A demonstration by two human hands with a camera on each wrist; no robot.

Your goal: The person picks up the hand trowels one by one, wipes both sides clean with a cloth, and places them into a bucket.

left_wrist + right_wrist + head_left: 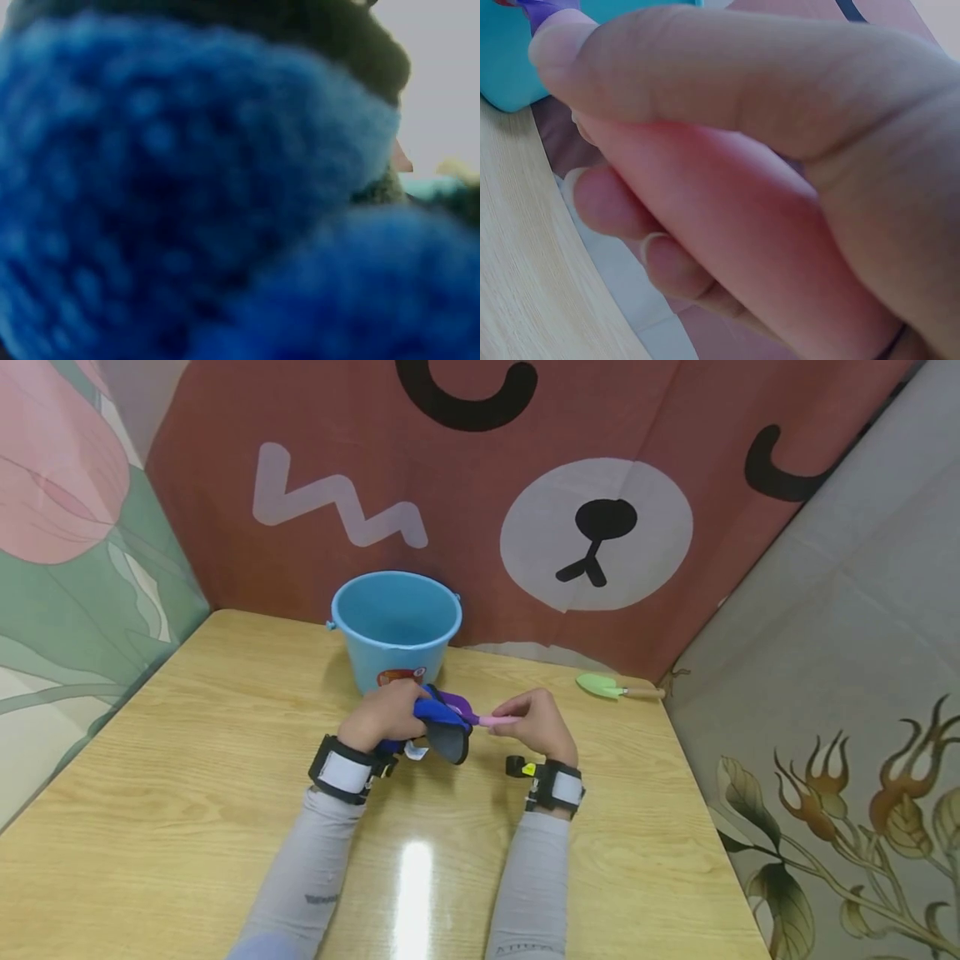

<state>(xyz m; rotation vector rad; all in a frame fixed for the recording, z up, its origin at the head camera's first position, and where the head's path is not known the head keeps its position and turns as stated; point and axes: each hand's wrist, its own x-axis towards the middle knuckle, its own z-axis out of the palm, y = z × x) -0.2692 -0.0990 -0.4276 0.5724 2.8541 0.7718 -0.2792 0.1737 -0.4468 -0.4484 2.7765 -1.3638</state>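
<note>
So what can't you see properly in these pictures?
- Left wrist view: only blurry blue knit fabric fills it, too close.
- Right wrist view: the right hand hides what it holds.
- Head view: the bucket sticker is too small, partly behind the left hand.

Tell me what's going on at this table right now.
A person sits at a wooden table. The left hand grips a blue knitted glove, while the right hand pinches the pink handle of a small purple tool beside it. A blue bucket stands just behind; a green trowel lies to the right.
</note>
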